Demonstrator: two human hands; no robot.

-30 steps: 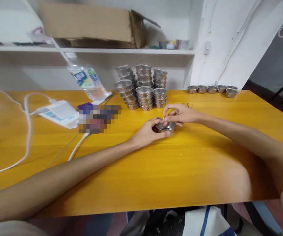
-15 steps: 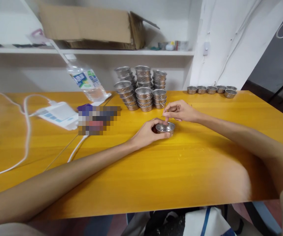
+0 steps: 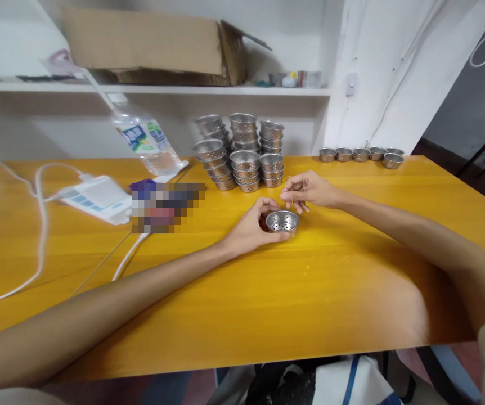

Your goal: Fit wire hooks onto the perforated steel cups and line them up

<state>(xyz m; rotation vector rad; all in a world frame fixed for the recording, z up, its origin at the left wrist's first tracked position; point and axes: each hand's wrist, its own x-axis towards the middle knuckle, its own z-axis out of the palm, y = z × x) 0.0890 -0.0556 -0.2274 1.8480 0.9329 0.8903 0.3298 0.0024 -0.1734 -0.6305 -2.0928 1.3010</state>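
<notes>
A small metal cup with a perforated bottom and sides (image 3: 283,224) rests upright on the yellow table. My left hand (image 3: 251,228) is curled around its left side, fingers at the far rim and thumb along the near side. Just above the cup's far right rim, my right hand (image 3: 305,190) pinches a thin, wire-like metal piece (image 3: 286,184) between thumb and fingers. Most of that piece is hidden by the fingers, so its exact kind is unclear. Behind my hands stand several stacks of similar perforated cups (image 3: 245,160).
A row of perforated cups (image 3: 360,155) sits at the table's back right. On the left lie a tilted plastic bottle (image 3: 147,140), a white power strip (image 3: 99,199) with cables, and a pixelated patch (image 3: 166,208). A cardboard box (image 3: 145,45) rests on the shelf above.
My right hand has turned the wire-like piece from slanted to more upright, and its fingers have lifted slightly off the cup's rim. My left hand stays around the cup.
</notes>
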